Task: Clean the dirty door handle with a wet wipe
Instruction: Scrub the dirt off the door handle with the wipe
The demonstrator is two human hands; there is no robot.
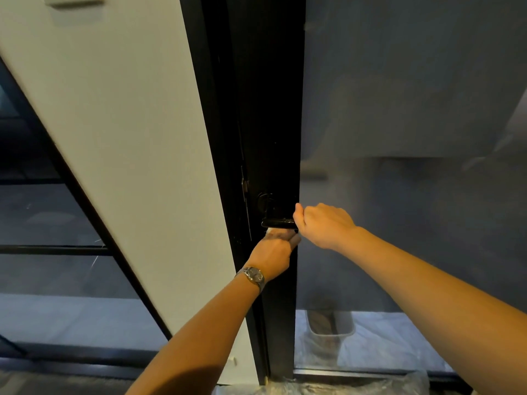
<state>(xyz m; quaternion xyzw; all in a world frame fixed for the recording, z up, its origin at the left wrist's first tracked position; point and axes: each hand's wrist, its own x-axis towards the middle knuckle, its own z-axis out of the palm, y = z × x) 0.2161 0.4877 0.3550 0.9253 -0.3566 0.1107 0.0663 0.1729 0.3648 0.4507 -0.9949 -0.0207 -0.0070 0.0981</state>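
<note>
The right hand (319, 223) is curled round the free end of the handle (278, 222) on the black door (271, 138). The left hand (273, 249) holds the wipe (271, 231) bunched against its underside. The handle looks rigid, glossy and probably slippery when wet; the wipe is limp, so it is best wrapped round the bar.

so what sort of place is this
Most likely a doorway inside a home or office. A black door frame holds a frosted glass panel, a white wall with a switch plate stands beside it, and the right hand grips the lever handle while the left hand holds a wet wipe under it.
</note>
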